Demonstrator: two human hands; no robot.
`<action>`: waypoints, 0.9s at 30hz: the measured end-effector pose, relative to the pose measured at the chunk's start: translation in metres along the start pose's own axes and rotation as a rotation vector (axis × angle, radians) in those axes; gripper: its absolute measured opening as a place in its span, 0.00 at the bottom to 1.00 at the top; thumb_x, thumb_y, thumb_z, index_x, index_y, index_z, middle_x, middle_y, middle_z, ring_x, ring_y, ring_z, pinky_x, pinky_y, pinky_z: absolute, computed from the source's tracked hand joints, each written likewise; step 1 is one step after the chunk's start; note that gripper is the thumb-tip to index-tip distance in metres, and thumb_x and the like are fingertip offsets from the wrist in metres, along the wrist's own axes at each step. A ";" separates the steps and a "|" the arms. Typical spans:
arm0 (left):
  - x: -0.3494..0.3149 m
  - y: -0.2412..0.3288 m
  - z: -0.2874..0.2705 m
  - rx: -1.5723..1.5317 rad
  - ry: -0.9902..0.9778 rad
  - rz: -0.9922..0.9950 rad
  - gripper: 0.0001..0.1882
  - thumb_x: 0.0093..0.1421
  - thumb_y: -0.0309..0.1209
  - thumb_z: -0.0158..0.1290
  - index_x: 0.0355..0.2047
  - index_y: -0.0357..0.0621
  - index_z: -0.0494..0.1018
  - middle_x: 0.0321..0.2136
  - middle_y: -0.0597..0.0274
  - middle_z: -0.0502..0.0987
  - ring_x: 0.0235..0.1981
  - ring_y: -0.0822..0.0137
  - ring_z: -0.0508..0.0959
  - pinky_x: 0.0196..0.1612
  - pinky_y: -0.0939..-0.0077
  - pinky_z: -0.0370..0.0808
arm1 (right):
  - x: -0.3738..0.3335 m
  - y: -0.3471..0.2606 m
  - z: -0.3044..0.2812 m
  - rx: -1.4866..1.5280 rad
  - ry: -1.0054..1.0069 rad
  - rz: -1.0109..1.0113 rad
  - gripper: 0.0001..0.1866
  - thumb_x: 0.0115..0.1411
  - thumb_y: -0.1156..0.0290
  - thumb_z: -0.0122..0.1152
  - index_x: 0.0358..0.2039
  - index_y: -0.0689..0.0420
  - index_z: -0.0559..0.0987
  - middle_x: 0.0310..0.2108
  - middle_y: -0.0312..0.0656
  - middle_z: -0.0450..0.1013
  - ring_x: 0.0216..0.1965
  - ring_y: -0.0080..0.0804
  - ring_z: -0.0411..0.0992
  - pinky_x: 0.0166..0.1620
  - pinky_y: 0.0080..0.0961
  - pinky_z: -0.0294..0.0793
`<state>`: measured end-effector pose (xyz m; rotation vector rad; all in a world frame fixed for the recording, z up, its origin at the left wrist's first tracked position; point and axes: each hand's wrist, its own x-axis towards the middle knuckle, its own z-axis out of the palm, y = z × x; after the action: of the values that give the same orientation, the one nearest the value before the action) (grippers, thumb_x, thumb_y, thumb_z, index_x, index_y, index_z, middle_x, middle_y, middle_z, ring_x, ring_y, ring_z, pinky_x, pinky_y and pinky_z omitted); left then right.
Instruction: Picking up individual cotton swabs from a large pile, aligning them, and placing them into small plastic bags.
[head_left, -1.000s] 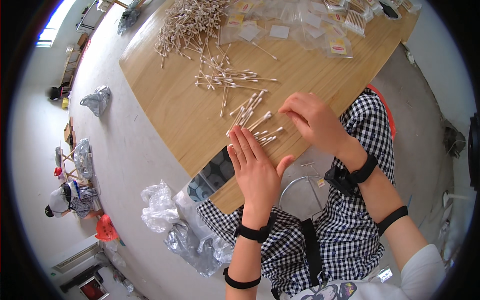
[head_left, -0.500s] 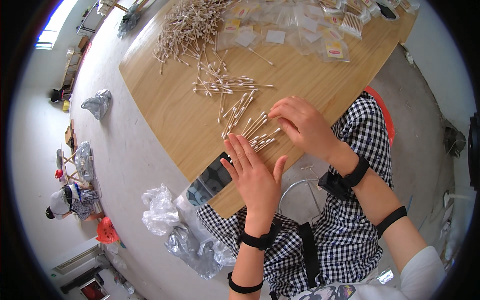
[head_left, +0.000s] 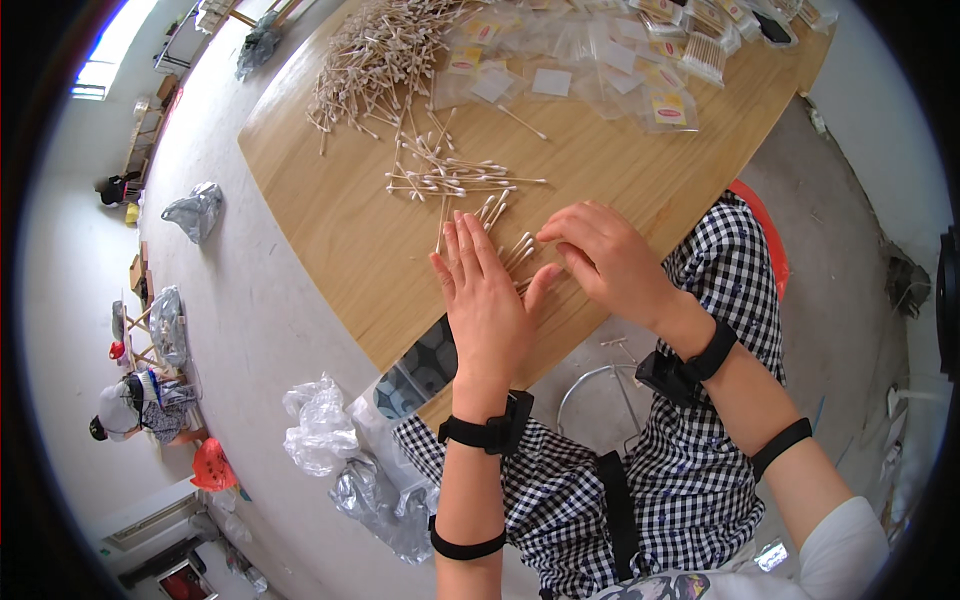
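Note:
My left hand (head_left: 488, 305) lies flat on the wooden table (head_left: 330, 240), fingers stretched out and thumb apart, over a small group of cotton swabs (head_left: 519, 249). The palm hides most of their sticks; white tips show between and beside the fingers. My right hand (head_left: 622, 262) hovers just right of these swabs, fingers loosely bent, the thumb a little below them. No object shows in it. Farther off lies a loose cluster of cotton swabs (head_left: 450, 177), and behind it a large heap of cotton swabs (head_left: 380, 60).
Clear plastic bags (head_left: 610, 70) with cards spread over the table's far side. Bags filled with swabs (head_left: 705, 52) lie at the far right. A dark patterned sheet (head_left: 418, 368) is at the near left corner. Plastic wrapping (head_left: 325, 425) and a wire stool frame (head_left: 600, 390) stand below.
My left hand has moved forward and slightly left, covering more of the near swabs. The right hand stays nearly in place beside them.

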<state>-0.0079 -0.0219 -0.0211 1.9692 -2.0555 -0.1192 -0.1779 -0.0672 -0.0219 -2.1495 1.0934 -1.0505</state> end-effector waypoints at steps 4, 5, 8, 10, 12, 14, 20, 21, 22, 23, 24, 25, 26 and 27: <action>-0.011 0.000 -0.009 -0.054 -0.126 0.039 0.51 0.62 0.58 0.50 0.69 0.30 0.44 0.69 0.41 0.52 0.72 0.48 0.50 0.72 0.50 0.42 | 0.000 0.001 0.001 0.002 0.004 -0.013 0.08 0.55 0.79 0.59 0.37 0.58 0.76 0.36 0.44 0.74 0.42 0.44 0.73 0.48 0.37 0.72; -0.014 0.001 -0.013 -0.071 -0.171 0.048 0.52 0.62 0.59 0.50 0.70 0.30 0.43 0.69 0.42 0.52 0.72 0.50 0.50 0.72 0.50 0.41 | 0.000 0.001 0.000 0.000 0.011 -0.020 0.08 0.55 0.79 0.59 0.37 0.58 0.76 0.36 0.44 0.75 0.42 0.44 0.73 0.48 0.37 0.72; -0.026 -0.003 -0.022 -0.069 -0.211 0.093 0.51 0.63 0.59 0.49 0.70 0.32 0.44 0.69 0.42 0.52 0.72 0.51 0.50 0.72 0.51 0.41 | -0.001 0.001 0.001 0.033 0.005 0.000 0.11 0.56 0.81 0.59 0.41 0.58 0.78 0.40 0.44 0.75 0.43 0.45 0.72 0.49 0.34 0.72; -0.033 -0.006 -0.023 -0.135 -0.179 0.098 0.49 0.64 0.58 0.47 0.70 0.33 0.44 0.70 0.42 0.52 0.72 0.52 0.50 0.72 0.52 0.40 | -0.001 -0.003 0.003 0.113 0.025 0.045 0.10 0.58 0.79 0.59 0.41 0.59 0.77 0.41 0.45 0.75 0.43 0.44 0.73 0.49 0.34 0.72; -0.040 -0.010 -0.023 -0.195 -0.145 0.098 0.47 0.66 0.56 0.45 0.71 0.33 0.44 0.70 0.43 0.52 0.72 0.52 0.50 0.72 0.52 0.40 | 0.000 -0.008 0.005 0.200 0.042 0.086 0.09 0.60 0.77 0.58 0.41 0.61 0.76 0.42 0.45 0.74 0.44 0.43 0.73 0.49 0.35 0.72; -0.049 -0.015 -0.018 -0.580 0.141 -0.150 0.42 0.70 0.53 0.41 0.71 0.35 0.42 0.70 0.46 0.52 0.72 0.55 0.51 0.73 0.56 0.41 | 0.001 -0.013 0.004 0.374 0.083 0.322 0.12 0.65 0.73 0.56 0.48 0.61 0.75 0.47 0.43 0.73 0.48 0.38 0.73 0.52 0.31 0.72; -0.065 -0.008 -0.010 -1.247 0.535 -0.536 0.37 0.73 0.52 0.34 0.71 0.39 0.44 0.70 0.49 0.54 0.72 0.58 0.51 0.73 0.63 0.44 | -0.003 0.000 0.020 0.806 0.218 0.458 0.22 0.72 0.56 0.48 0.57 0.59 0.69 0.56 0.42 0.69 0.59 0.30 0.66 0.62 0.27 0.62; -0.065 -0.004 -0.010 -1.323 0.569 -0.557 0.37 0.73 0.53 0.33 0.71 0.39 0.44 0.70 0.49 0.54 0.72 0.58 0.51 0.73 0.63 0.43 | -0.003 -0.002 0.023 0.808 0.214 0.459 0.22 0.72 0.56 0.48 0.57 0.59 0.69 0.56 0.42 0.69 0.59 0.30 0.66 0.62 0.27 0.62; -0.064 0.000 -0.008 -1.321 0.571 -0.560 0.37 0.73 0.53 0.33 0.71 0.39 0.44 0.70 0.49 0.54 0.72 0.58 0.51 0.73 0.63 0.43 | -0.002 -0.006 0.027 0.824 0.203 0.470 0.24 0.72 0.53 0.47 0.58 0.59 0.69 0.57 0.43 0.68 0.60 0.29 0.65 0.63 0.26 0.60; -0.061 0.004 -0.005 -1.371 0.568 -0.544 0.38 0.73 0.54 0.33 0.71 0.39 0.44 0.70 0.49 0.54 0.72 0.58 0.51 0.73 0.63 0.43 | -0.002 -0.010 0.031 0.837 0.192 0.480 0.26 0.73 0.51 0.45 0.58 0.60 0.69 0.58 0.44 0.68 0.61 0.29 0.63 0.64 0.26 0.58; -0.058 0.008 -0.003 -1.421 0.565 -0.527 0.38 0.73 0.54 0.34 0.71 0.39 0.43 0.70 0.49 0.54 0.72 0.58 0.51 0.73 0.63 0.43 | -0.001 -0.014 0.033 0.837 0.190 0.481 0.26 0.73 0.51 0.45 0.58 0.60 0.69 0.58 0.44 0.68 0.61 0.29 0.63 0.64 0.26 0.58; -0.055 0.013 -0.004 -1.468 0.575 -0.517 0.38 0.73 0.54 0.34 0.71 0.38 0.44 0.69 0.49 0.54 0.72 0.59 0.51 0.73 0.64 0.44 | 0.000 -0.018 0.036 0.847 0.178 0.452 0.27 0.73 0.50 0.44 0.58 0.61 0.69 0.58 0.44 0.68 0.61 0.28 0.63 0.64 0.26 0.58; -0.054 0.013 -0.004 -1.466 0.576 -0.519 0.38 0.73 0.54 0.34 0.71 0.38 0.44 0.69 0.49 0.54 0.72 0.59 0.51 0.73 0.64 0.44 | 0.000 -0.019 0.037 0.859 0.165 0.424 0.28 0.73 0.49 0.43 0.58 0.61 0.69 0.58 0.43 0.67 0.61 0.28 0.62 0.64 0.26 0.58; -0.053 0.013 -0.004 -1.429 0.612 -0.533 0.38 0.73 0.54 0.34 0.71 0.39 0.44 0.69 0.49 0.54 0.72 0.59 0.51 0.73 0.64 0.44 | 0.000 -0.016 0.036 0.860 0.164 0.424 0.28 0.73 0.49 0.43 0.58 0.61 0.69 0.58 0.43 0.67 0.61 0.28 0.62 0.64 0.26 0.58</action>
<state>-0.0187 0.0317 -0.0222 1.2242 -0.5696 -0.7312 -0.1411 -0.0554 -0.0311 -1.1193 0.8747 -1.2032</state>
